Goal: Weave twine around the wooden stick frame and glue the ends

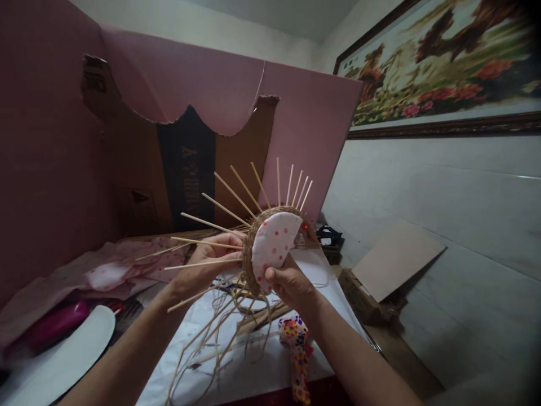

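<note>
A half-round piece covered in white cloth with red dots (274,239) is held up in front of me. Twine is wound into a woven band (249,254) along its curved edge, and several thin wooden sticks (234,209) fan outward from it. My left hand (215,254) grips the woven band from the left, fingers partly behind the sticks. With the thumb on the dotted cloth, my right hand (291,285) holds the lower right of the piece; its other fingers are hidden behind. Loose strands of twine (220,332) hang below onto the white table covering.
A glue gun with a flowery pattern (295,349) lies on the table, and scissors (236,293) sit under the work. Dotted cloth (110,276) is heaped at left near a white curved board (80,349). A torn pink cardboard box (304,129) stands behind; a flat board (397,262) leans at right.
</note>
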### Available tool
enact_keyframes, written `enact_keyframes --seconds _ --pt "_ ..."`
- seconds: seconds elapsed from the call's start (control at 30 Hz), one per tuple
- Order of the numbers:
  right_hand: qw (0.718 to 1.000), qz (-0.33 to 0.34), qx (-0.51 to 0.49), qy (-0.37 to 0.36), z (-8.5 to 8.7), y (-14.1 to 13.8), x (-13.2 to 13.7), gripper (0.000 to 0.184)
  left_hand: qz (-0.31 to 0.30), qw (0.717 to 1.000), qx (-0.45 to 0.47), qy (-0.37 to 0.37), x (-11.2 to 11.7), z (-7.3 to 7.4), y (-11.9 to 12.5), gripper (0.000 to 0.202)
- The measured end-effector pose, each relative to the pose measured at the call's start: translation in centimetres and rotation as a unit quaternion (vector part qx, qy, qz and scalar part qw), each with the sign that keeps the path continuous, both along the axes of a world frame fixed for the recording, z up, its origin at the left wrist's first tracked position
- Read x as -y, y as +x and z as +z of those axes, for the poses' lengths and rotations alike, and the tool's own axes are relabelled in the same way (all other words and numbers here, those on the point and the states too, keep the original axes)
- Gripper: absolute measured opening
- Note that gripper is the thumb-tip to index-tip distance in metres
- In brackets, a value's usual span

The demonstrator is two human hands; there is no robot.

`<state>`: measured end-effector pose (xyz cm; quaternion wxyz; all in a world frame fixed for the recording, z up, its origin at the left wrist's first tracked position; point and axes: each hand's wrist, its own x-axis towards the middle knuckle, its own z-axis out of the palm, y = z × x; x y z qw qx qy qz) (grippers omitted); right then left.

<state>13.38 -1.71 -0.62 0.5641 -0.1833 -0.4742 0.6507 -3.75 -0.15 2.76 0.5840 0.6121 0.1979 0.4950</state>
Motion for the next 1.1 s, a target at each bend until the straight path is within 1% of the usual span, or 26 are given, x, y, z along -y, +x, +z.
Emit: enact_keyframes --seconds 0.1,0.2,0.27,0.37,0.43,0.57,0.67,0.73,0.8,0.87,1.03,1.1 --pt "1.0 0.011 0.002 0.007 0.0 0.2 0.0 0.06 -0.003 1.0 0.006 0.017 0.0 0.3 -0.3 0.012" --pt "0.998 0.056 0.013 0.021 0.0 0.3 0.2 0.05 0.001 1.0 0.015 0.019 0.2 0.8 -0.7 0.011" --pt "0.997 0.077 0.017 0.017 -0.1 0.3 0.3 0.048 -0.011 1.0 0.019 -0.006 0.4 1.1 -1.0 0.014" --pt "0.997 0.075 0.022 -0.003 -0.3 0.2 0.5 0.047 -0.062 0.996 0.009 -0.066 1.0 1.3 -0.9 0.022" --pt "0.997 0.072 0.027 -0.017 -0.4 0.2 0.5 0.044 -0.079 0.993 -0.005 -0.092 1.3 1.3 -0.6 0.026" --pt "0.996 0.082 0.023 -0.04 -0.3 0.3 0.7 0.04 -0.052 0.994 -0.007 -0.1 1.4 0.7 0.5 0.028" --pt "0.997 0.075 0.015 -0.03 -0.1 0.3 0.7 0.038 -0.018 0.994 0.0 -0.107 1.1 0.3 0.8 0.027" --pt "0.997 0.067 0.018 -0.017 -0.1 0.3 0.6 0.04 -0.006 0.994 -0.001 -0.109 0.8 0.2 0.7 0.028" --pt "0.997 0.07 0.032 -0.009 -0.3 0.3 0.4 0.044 -0.003 0.994 -0.011 -0.109 0.6 0.1 0.5 0.027" --pt "0.997 0.066 0.046 -0.009 -0.5 0.4 0.2 0.044 -0.01 0.994 -0.026 -0.106 0.3 0.0 0.3 0.029" --pt "0.998 0.036 0.011 -0.057 -0.5 0.7 0.1 0.05 0.0 0.993 -0.075 -0.095 -0.2 -0.5 0.1 0.032" --pt "0.997 0.041 0.022 -0.064 -0.1 0.9 0.2 0.047 0.002 0.992 -0.091 -0.086 -0.4 -0.4 -0.3 0.032"
